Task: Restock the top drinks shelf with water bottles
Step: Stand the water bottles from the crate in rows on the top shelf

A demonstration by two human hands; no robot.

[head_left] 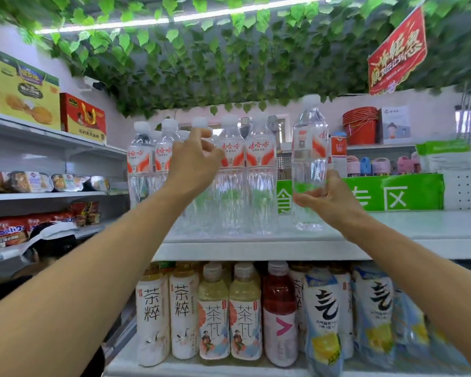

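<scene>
A: Arm pose?
B: Both bare forearms raised, reaching forward and up, converging slightly toward centre.
A: Left hand [193, 161]?
B: Back of hand to camera, wrist straight. Fingers loosely curled, index and thumb apart near the top. Grips nothing that I can see.
A: Right hand [328, 198]?
B: Lower than the left, wrist bent back. Thumb and fingers wrap the lower body of a water bottle [309, 161], holding it upright.
A: Hands touching?
B: No, well apart.
</scene>
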